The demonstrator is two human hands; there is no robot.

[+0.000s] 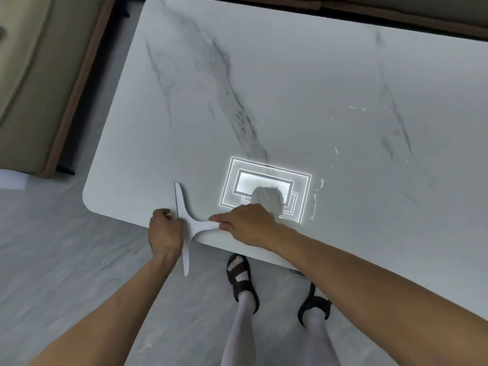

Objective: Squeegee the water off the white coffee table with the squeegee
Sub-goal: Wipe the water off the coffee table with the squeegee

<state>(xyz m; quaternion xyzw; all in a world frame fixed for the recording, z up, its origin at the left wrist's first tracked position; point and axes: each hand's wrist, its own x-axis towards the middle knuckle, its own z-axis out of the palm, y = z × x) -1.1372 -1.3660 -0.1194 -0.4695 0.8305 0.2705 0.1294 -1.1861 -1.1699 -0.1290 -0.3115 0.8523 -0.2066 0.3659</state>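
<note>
Squeegee (184,223) at table's (290,88) 6 o'clock edge, blade axis 12–6; my left hand (163,233) grips blade, right hand (248,223) pinches handle; water (315,199) toward 3 o'clock.

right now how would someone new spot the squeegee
Find the white marble-look coffee table and follow its near edge to the rounded corner. The squeegee lies there between both hands: a flat white T-shape, its long blade overhanging the floor.
</note>
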